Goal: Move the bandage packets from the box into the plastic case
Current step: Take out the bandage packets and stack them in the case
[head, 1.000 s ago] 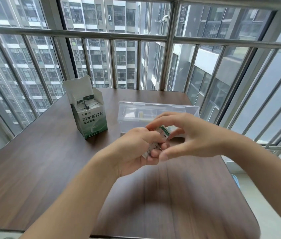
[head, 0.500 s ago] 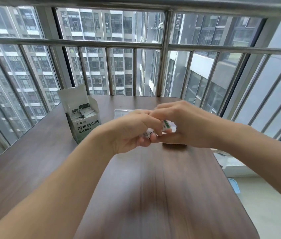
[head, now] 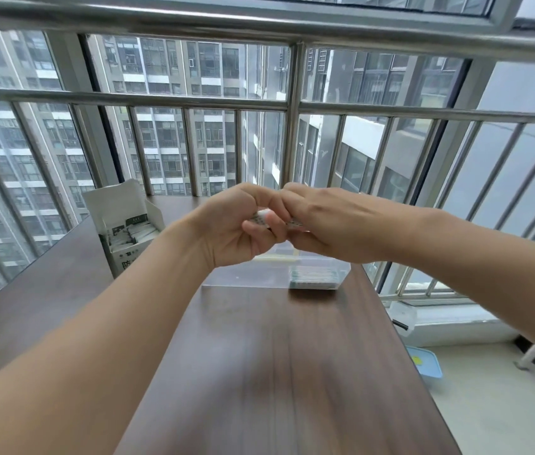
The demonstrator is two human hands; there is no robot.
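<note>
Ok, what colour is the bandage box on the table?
White with green, dark print; the box shows in the head view.

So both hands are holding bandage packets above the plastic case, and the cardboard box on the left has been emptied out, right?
Not quite. The head view shows the cardboard box with packets inside. The rest holds: the left hand and right hand hold bandage packets above the plastic case.

Head view, one camera, looking forward and slightly down along a table.

Worn at head height, the wide lens faces the window railing (head: 292, 103) at 12 o'clock; both forearms enter from 6 o'clock, close to the lens. The table (head: 292, 372) fills the lower frame; floor (head: 489, 405) shows at 4 o'clock. No second view shares it.
</note>
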